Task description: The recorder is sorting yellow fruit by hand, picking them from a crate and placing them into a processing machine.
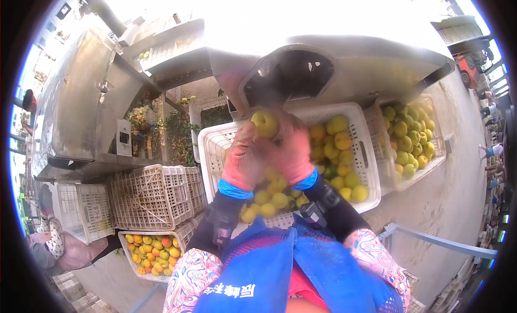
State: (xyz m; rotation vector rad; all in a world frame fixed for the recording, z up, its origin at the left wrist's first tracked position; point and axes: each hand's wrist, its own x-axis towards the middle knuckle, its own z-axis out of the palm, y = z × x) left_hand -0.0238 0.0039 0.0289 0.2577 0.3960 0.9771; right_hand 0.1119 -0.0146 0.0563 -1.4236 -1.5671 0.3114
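Note:
A yellow-green peach (265,124) is held up between my two hands, above a white plastic crate (218,132). My left hand (239,157), in a pink glove with a blue cuff, closes on the peach's left side. My right hand (291,149), gloved the same way, wraps its right side; its fingers are partly blurred and hidden. Below and to the right of my hands, many yellow and green peaches (339,146) lie in the crate. A dark opening (291,73) in a metal machine is just beyond the peach.
A second crate of green-yellow peaches (412,135) stands to the right. Stacked crates (151,197) stand left, with a crate of orange-yellow fruit (153,254) nearer me. A metal cabinet (75,103) is far left. A pale blue rail (441,243) runs at the near right.

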